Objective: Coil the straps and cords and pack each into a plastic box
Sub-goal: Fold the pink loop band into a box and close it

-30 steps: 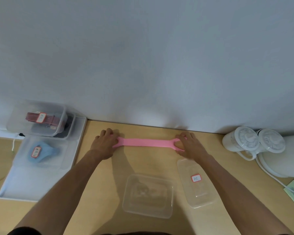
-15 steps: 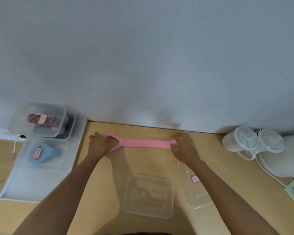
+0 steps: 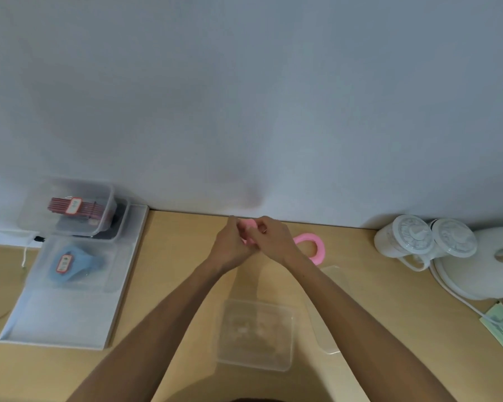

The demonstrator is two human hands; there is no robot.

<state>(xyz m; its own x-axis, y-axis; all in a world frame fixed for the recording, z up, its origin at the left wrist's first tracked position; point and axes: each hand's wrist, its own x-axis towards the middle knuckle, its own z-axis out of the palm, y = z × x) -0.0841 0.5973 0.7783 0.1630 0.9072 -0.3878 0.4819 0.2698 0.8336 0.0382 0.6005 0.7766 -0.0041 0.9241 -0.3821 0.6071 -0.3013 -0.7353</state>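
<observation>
Left hand (image 3: 229,248) and right hand (image 3: 274,242) were joined. A flat pink elastic strap (image 3: 317,247) is pinched by both, looped right of the grip.

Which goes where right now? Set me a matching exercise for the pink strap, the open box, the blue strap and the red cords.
Things:
1. pink strap
2. open box
3. blue strap
4. red cords

Places:
A. inside the nearer box on the tray
B. pinched between left hand and right hand
C. inside the top box of the stack at the tray's far end
D. on the table, closest to the person

Pairs: 1-B, 2-D, 3-A, 4-C.
</observation>
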